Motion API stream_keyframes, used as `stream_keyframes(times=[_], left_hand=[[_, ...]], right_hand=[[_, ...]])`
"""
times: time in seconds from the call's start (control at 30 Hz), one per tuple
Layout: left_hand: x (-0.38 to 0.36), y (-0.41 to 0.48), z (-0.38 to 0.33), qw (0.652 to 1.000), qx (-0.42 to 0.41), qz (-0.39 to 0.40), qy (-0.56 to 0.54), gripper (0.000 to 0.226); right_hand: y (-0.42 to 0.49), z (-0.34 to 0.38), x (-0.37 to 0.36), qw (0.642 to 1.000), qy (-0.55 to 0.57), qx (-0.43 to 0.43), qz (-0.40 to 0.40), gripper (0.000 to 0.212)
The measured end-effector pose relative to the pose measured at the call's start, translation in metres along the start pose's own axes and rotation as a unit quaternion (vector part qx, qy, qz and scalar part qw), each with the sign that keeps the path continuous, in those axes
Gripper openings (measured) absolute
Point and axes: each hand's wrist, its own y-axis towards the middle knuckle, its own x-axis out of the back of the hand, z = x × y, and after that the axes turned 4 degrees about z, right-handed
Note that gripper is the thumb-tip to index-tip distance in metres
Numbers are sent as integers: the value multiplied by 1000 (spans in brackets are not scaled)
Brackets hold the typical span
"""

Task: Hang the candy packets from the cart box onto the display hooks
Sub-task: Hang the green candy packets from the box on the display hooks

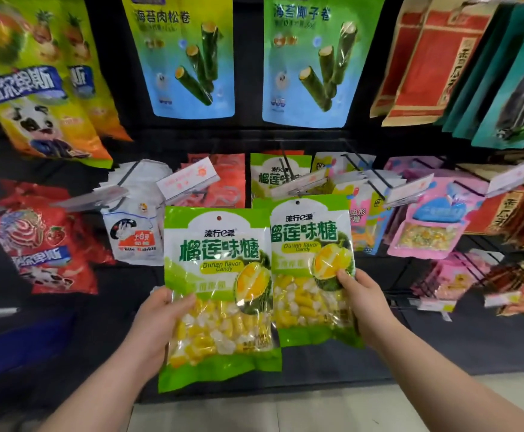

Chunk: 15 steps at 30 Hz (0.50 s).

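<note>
I hold two green durian candy packets upright in front of the display. My left hand (pixel 157 325) grips the left packet (pixel 218 294) by its left edge, thumb on the front. My right hand (pixel 365 307) grips the right packet (pixel 310 269) by its right edge. The left packet overlaps the right one's left edge. Each has a hang hole at the top. Just above them a display hook (pixel 288 169) carries more of the same durian packets (pixel 273 176), with a price tag at its tip. The cart box is out of view.
Rows of hooks hold other snacks: white rabbit candy bags (pixel 135 226) to the left, red lollipop bags (pixel 45 241) far left, pink packets (pixel 432 219) to the right, seaweed roll bags (pixel 185 54) above. A pale floor strip (pixel 285 410) runs below the black rack.
</note>
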Motion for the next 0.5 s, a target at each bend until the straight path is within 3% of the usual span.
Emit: stream_keyframes(times=[0.13, 0.5], left_hand=[[-7, 4, -5, 1000, 1, -3, -8, 4], [-20, 10, -9, 1000, 19, -11, -5, 14]], right_hand=[[14, 0, -2, 1000, 14, -13, 3, 14], [27, -7, 4, 999, 19, -31, 14, 14]])
